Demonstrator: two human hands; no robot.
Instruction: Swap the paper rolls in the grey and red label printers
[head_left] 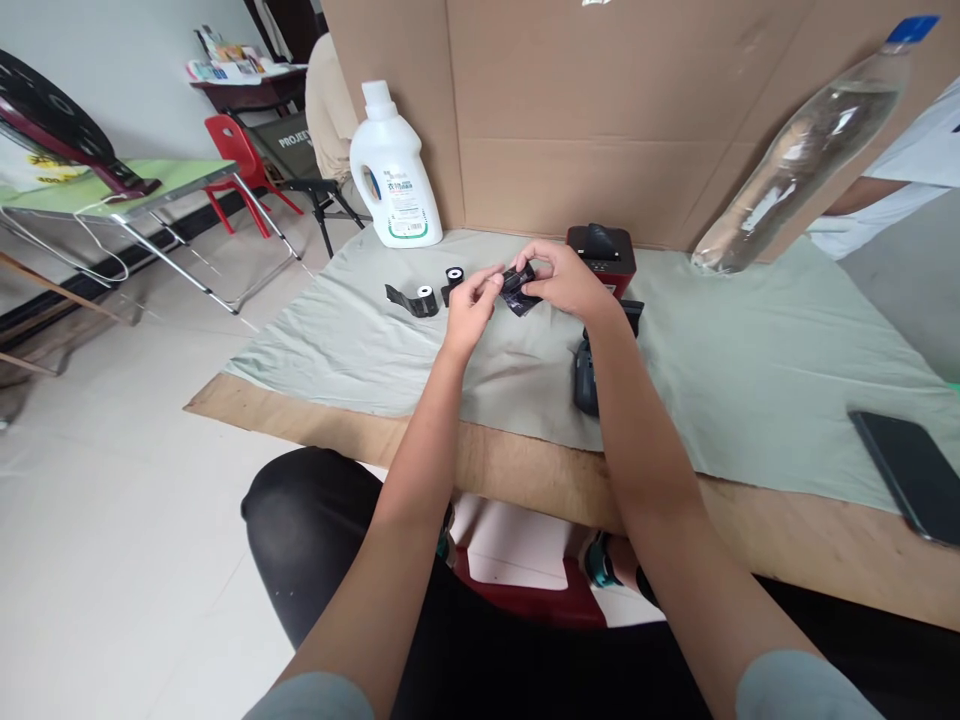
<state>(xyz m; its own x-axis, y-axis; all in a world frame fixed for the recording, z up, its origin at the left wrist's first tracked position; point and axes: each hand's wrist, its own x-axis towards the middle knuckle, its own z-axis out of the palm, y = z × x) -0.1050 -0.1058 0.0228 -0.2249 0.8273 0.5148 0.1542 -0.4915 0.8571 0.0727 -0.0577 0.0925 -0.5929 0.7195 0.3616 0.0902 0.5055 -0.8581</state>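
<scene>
- Black trousers cover the person's knees at the bottom of the view; they sit under the near edge of a wooden board (525, 475) that serves as the table
- Grey-green cloth (750, 340) covers most of that board; a dark phone (911, 475) lies flat at the near right, half on the cloth and half on bare wood
- Under the right forearm a dark handheld device (585, 380) rests on the cloth; it is mostly hidden by the arm
- Both hands meet over the middle of the cloth; the left hand (472, 300) pinches one end of a small black piece (519, 290) with its fingertips; the right hand (566, 280) is closed on the other side with thumb and fingers; the piece is held just above the cloth, in front of the red and black machine (601, 255)
- Just left of the hands lie two small black rolls (425, 297) with white cores, close together on the cloth
- Farther back, a white jug (394, 175) stands upright with its cap on; its walls are opaque, so its contents are hidden
- At the right a clear bottle (802, 150) with a blue cap leans tilted against the cardboard wall (540, 110), base on the cloth; whether it holds anything cannot be told
- Beyond it shows another person's white sleeve (919, 150); far left stand a green folding table (172, 180) and a red chair (232, 145)
</scene>
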